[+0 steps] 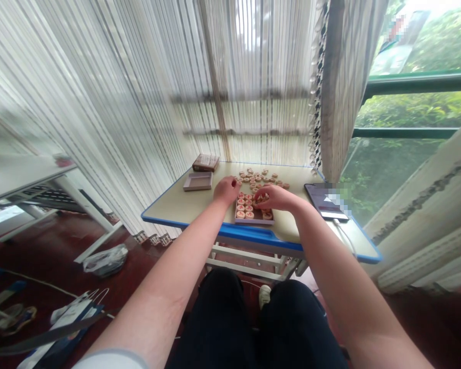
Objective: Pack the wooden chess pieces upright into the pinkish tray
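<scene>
A shallow tray with several round wooden game pieces laid in rows sits near the front edge of a small table. My right hand hovers over the tray's far right part, fingers curled on a piece. My left hand rests just beyond the tray's left corner, fingers bent down onto the table next to a piece; what it holds, if anything, is hidden. Several loose pieces lie scattered behind both hands.
An empty box lid and a brown box lie at the table's back left. A phone with a cable lies at the right. Striped curtains hang behind; a window is to the right. A second table and bags stand left.
</scene>
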A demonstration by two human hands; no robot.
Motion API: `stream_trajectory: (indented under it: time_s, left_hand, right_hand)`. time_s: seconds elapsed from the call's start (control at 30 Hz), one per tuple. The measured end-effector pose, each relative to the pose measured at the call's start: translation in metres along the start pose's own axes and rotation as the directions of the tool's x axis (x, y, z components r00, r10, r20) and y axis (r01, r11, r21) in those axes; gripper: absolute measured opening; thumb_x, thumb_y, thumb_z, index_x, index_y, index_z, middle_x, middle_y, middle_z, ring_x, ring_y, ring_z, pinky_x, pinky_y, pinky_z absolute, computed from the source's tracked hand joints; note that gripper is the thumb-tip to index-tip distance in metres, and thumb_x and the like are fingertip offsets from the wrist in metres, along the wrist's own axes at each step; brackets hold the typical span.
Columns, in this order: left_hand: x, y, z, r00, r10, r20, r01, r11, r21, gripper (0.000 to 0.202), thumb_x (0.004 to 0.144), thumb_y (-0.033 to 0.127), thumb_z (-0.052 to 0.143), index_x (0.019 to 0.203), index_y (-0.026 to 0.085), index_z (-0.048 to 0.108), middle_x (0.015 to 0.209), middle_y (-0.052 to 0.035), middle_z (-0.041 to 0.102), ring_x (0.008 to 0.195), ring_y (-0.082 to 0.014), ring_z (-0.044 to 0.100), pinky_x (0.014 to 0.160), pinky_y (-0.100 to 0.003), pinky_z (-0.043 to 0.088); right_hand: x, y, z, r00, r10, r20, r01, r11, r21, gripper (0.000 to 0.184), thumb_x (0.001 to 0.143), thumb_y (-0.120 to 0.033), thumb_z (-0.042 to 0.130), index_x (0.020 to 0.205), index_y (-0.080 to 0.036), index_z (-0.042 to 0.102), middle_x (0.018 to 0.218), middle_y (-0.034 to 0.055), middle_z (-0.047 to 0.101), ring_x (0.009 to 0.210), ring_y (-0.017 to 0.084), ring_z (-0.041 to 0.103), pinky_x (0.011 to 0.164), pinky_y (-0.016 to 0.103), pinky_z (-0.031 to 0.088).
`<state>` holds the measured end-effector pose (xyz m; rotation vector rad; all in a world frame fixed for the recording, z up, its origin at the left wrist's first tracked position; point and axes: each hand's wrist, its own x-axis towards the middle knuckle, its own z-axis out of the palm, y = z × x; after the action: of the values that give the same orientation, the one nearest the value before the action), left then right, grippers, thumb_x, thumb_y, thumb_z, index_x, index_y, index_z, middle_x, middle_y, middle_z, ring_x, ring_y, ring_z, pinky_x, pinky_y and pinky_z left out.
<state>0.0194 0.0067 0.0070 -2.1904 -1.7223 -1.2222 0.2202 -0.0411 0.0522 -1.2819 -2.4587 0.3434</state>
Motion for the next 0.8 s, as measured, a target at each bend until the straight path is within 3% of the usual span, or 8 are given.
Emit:
stream_trajectory:
  time_s: [0.4, 0.8]
  left_hand:
    - [0.0003, 0.0013, -0.0008, 1.0, -0.003, 0.009, 0.003, 1.0, 0.0, 0.016, 0.08, 0.029, 0.05, 0.071, 0.018, 0.057, 0.077, -0.0057, 0.062, 0.073, -0.0167, 0.056, 0.066, -0.028, 0.041]
    - [0.0005, 0.0023, -0.0023, 1.0, -0.006, 0.02, 0.006, 1.0, 0.004, 0.015, 0.079, 0.028, 0.051, 0.072, 0.018, 0.058, 0.077, -0.0053, 0.062, 0.073, -0.0167, 0.056, 0.066, -0.028, 0.041]
  right_hand:
    - [0.0029, -0.0005, 0.0036, 0.998, 0.05, 0.023, -0.05, 0.999, 0.006, 0.024, 0.065, -0.033, 0.067, 0.086, -0.022, 0.07, 0.085, 0.0021, 0.065, 0.077, 0.016, 0.057, 0.068, 0.023, 0.043]
    - [0.0056, 0.0046, 0.0074, 0.999, 0.015, 0.034, -0.016, 0.999, 0.029, 0.022, 0.065, -0.03, 0.065, 0.085, -0.022, 0.069, 0.082, 0.0011, 0.066, 0.074, 0.015, 0.058, 0.067, 0.022, 0.043]
